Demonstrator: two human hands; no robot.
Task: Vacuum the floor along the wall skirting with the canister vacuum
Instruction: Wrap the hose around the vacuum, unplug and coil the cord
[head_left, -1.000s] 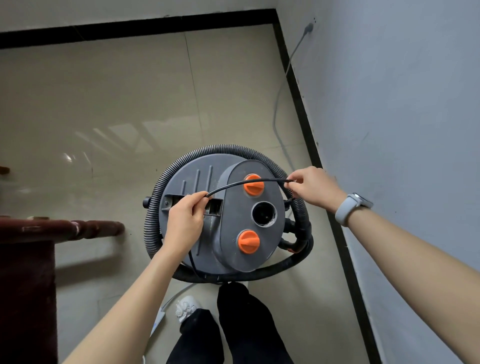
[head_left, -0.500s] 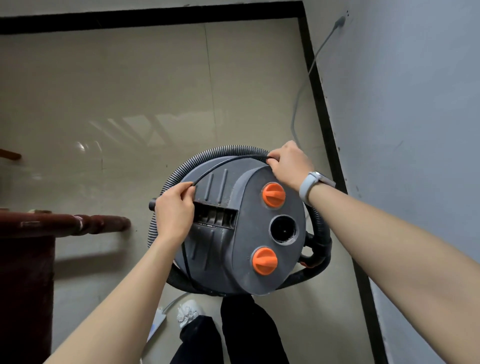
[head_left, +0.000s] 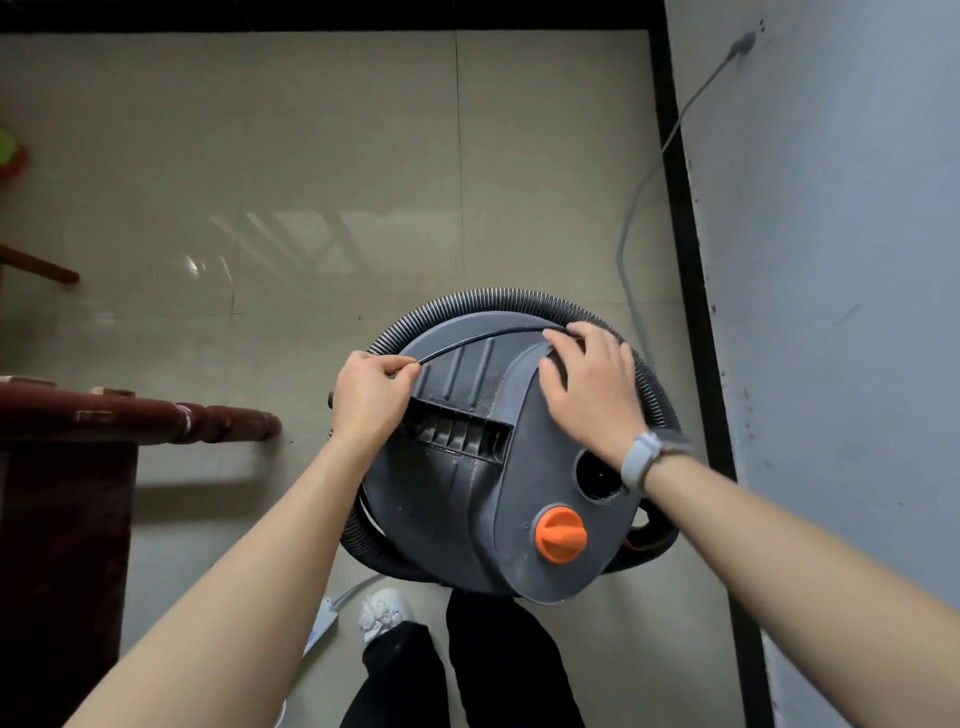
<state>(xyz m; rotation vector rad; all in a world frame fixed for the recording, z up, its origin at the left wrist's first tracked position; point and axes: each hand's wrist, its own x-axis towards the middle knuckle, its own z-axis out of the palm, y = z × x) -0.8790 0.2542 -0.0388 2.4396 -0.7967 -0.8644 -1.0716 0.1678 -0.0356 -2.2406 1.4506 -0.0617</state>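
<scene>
1. Item: round grey plastic canister vacuum (head_left: 467, 467). We have it standing on the glossy beige tiled floor (head_left: 311, 182), just beside the black wall skirting (head_left: 691, 291) on our right.
2. Item: ribbed black flexible hose (head_left: 519, 301), coiled round the canister's rim.
3. Item: thin black power cord (head_left: 478, 340), lying in an arc across the far part of the lid between our two hands.
4. Left hand (head_left: 369, 395): fingers curled, pinching the cord at the lid's left edge, just above the recessed carry handle (head_left: 457, 428).
5. Right hand (head_left: 592, 384): fingers spread and resting on the raised part of the lid, fingertips at the cord's other end. We cannot tell whether it grips the cord.
6. Fittings: one orange plastic knob (head_left: 560, 532) and a round open port (head_left: 597, 475) beside our right wrist. The port looks dark inside; its contents cannot be made out.
7. Step in hand, as we judge it: handling the cord about the canister before any vacuuming begins. To do it well, we should keep the cord lightly taut between both hands, guide it without kinks, and keep it off the hose coils so the hose lifts free cleanly.
8. Canister contents: hidden beneath the closed lid.
9. Also present: grey cable (head_left: 670, 135) plugged into the pale wall (head_left: 831, 260), a dark red turned wooden furniture leg (head_left: 156, 418), and a white power strip (head_left: 324, 621) near our feet.
</scene>
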